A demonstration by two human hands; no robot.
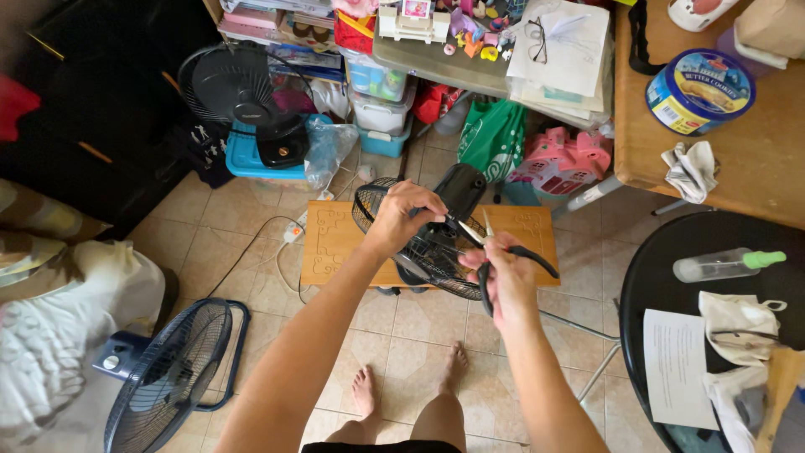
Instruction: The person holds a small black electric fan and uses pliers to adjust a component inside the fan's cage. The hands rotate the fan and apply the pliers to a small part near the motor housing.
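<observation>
Your left hand [407,214] closes its fingers on the rim of the black fan [436,243], which stands tilted on the low wooden table [335,243]. Your right hand [503,277] is clamped on the black handles of the pliers [503,252], and their metal tips point to the grille just beside the fingers of the left hand. Keep the left hand firm on the rim, so the fan does not turn on the table, and bring the tips in slowly; the wires of the grille are thin and can bend, I think. Hold your left fingertips away from the tips of the pliers.

The fan is black, with a round wire grille toward you and a black motor housing behind it. It takes the middle of the table. Left of the table a white cable lies on the tiles, and further left a blue fan [168,377] rests on the floor. Your bare feet [411,382] are in front of the table.
</observation>
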